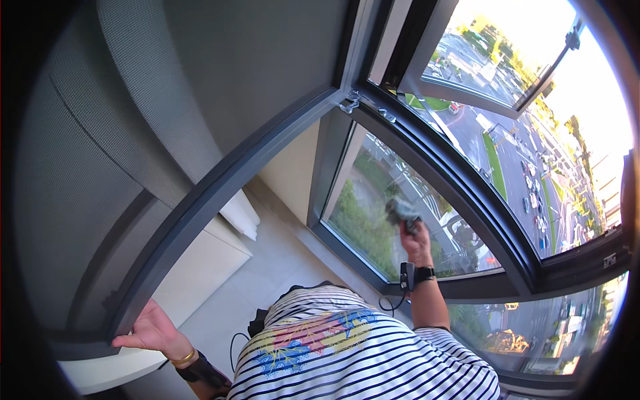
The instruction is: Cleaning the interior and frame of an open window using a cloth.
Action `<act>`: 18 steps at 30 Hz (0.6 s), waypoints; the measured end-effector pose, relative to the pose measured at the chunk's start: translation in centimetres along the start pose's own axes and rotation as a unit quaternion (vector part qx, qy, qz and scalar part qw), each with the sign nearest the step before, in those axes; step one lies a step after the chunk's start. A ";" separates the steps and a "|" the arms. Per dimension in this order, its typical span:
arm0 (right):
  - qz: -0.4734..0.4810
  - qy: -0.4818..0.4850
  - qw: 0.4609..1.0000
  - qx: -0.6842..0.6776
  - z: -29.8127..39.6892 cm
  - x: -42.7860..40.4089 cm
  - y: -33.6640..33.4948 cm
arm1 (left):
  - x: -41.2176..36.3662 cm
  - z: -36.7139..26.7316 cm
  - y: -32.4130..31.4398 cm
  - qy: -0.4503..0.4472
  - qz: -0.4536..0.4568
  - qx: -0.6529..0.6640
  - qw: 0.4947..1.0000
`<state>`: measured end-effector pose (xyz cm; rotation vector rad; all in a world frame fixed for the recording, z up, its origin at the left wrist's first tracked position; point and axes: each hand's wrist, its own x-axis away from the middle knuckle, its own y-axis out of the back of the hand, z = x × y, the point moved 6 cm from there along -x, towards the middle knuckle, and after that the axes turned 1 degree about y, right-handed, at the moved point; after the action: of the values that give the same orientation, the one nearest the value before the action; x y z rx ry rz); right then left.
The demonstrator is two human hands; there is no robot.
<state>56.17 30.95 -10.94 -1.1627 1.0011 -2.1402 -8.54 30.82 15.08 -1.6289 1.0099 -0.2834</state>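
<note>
My right hand point(416, 240) grips a crumpled grey-green cloth point(401, 212) and holds it at the lower fixed window pane point(365, 220); the cloth is slightly blurred. At the lower left, my left hand point(152, 330) is at the bottom corner of a dark-framed mesh screen panel point(200, 195), which swings into the room. Its thumb lies along the frame's lower edge, and the other fingers are partly hidden behind the frame. Above the lower pane, an outward-opened window sash point(470, 95) stands tilted away from the dark window frame point(450, 150).
A white cabinet or bench point(215, 250) stands beneath the screen, with white fabric point(240, 215) near it. Pale floor tiles point(240, 295) lie below. Metal catches point(350, 102) sit on the frame corner. A road with cars lies far below outside. Cables hang near both wrists.
</note>
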 end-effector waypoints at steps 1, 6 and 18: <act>-0.107 -0.026 0.994 -0.024 0.3 -1.7 5.4 | -0.2 0.3 -0.1 0.023 0.025 0.014 0.999; -0.242 -0.102 0.963 -0.059 3.4 -0.8 11.7 | -0.1 2.5 -0.4 0.047 0.051 -0.100 0.993; 0.052 0.073 0.996 -0.016 8.4 6.3 -1.7 | -1.0 5.2 -1.6 0.048 0.129 -0.068 0.988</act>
<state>60.03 24.38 -3.44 -0.9584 1.1386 -2.1568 -5.00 35.08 15.12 -1.5951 1.3240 -0.1197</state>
